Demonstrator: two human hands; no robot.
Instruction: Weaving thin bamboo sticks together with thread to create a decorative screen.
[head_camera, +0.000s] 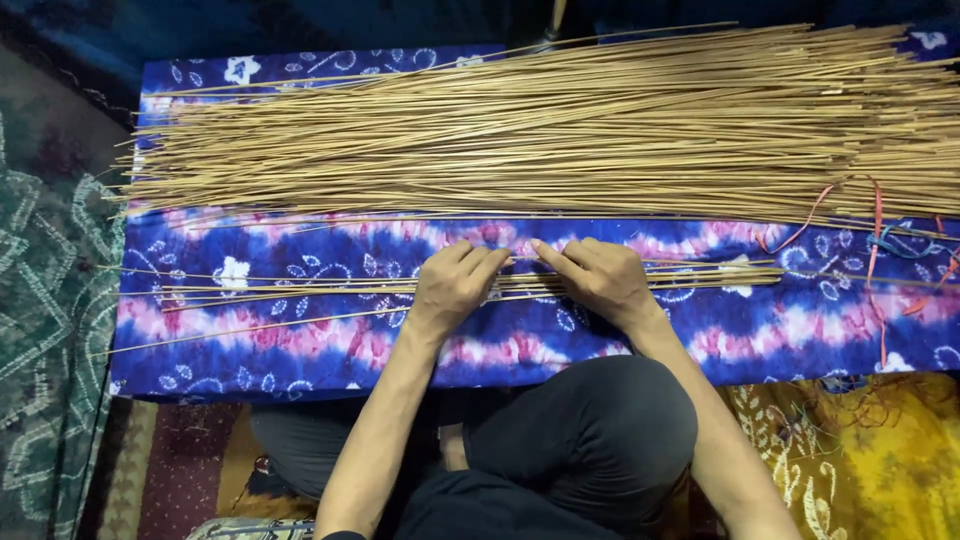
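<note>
a few thin reed sticks lying across the blue patterned cloth are pinched in the narrowed fingers of the left hand and right hand, hemmed by the big stick pile behind and loose coloured threads at the right.

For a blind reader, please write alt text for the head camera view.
Both hands, left hand and right hand, pinch a few thin tan sticks lying on a blue, pink and white tie-dye cloth. A large pile of long tan sticks lies beyond.
</note>
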